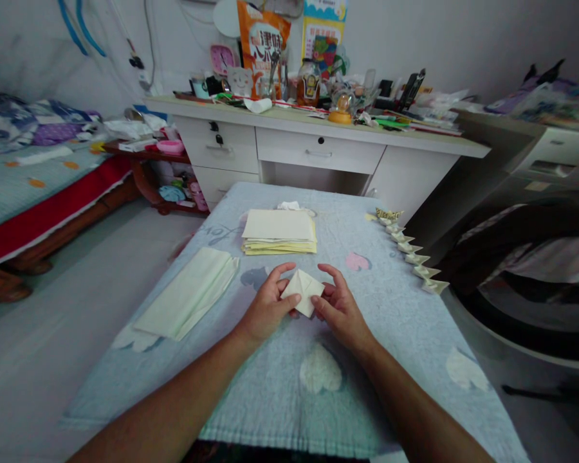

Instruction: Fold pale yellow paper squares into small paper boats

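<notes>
A small folded paper square (303, 288), cream in colour and turned with one corner toward me, is held just above the cloth. My left hand (273, 297) pinches its left side, thumb on top and fingers beneath. On the right side, my right hand (336, 305) grips it with the thumb on the face, its index finger raised. Creases run from the upper corner across the paper. Behind my hands lies a stack of paper sheets (278, 226), cream over yellow. Folded pale green paper (188, 292) lies to the left. A row of small folded paper boats (417, 258) lines the right side.
A light blue cloth with heart prints (381, 392) covers the table. Beyond stands a white desk (318, 153) crowded with jars and packets. A bed (43, 173) is at left, a washing machine (550, 173) at right. Crumpled white tissue (288, 206) sits behind the stack.
</notes>
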### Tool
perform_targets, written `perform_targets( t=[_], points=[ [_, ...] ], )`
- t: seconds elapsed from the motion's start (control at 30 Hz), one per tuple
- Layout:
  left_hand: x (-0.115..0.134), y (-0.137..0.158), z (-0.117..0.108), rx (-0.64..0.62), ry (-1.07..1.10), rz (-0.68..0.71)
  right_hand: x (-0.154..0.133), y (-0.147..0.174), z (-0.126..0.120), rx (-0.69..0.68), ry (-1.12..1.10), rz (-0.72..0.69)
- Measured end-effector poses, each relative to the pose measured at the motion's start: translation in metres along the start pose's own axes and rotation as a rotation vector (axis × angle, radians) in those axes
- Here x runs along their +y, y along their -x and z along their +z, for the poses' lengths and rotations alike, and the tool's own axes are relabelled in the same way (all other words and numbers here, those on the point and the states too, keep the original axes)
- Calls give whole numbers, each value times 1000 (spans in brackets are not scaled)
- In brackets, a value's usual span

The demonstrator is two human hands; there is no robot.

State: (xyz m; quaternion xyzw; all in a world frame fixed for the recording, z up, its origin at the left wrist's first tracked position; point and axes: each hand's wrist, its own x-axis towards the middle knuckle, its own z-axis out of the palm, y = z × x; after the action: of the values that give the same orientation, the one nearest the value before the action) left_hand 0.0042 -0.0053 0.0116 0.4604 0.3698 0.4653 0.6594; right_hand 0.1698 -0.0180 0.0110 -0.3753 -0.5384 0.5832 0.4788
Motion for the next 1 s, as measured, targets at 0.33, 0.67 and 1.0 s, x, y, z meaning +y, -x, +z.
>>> perform_targets(
  t=[0.33, 0.67, 1.0],
  points=[
    [5, 1, -1, 57, 103, -108, -6, 1, -6, 37, 679, -373],
    [5, 3, -7, -4, -518, 263, -12, -1, -6, 122, 529, -244],
    [5, 7, -2, -81, -562, 191, -6, -1, -2, 30, 170, 15]
  ],
)
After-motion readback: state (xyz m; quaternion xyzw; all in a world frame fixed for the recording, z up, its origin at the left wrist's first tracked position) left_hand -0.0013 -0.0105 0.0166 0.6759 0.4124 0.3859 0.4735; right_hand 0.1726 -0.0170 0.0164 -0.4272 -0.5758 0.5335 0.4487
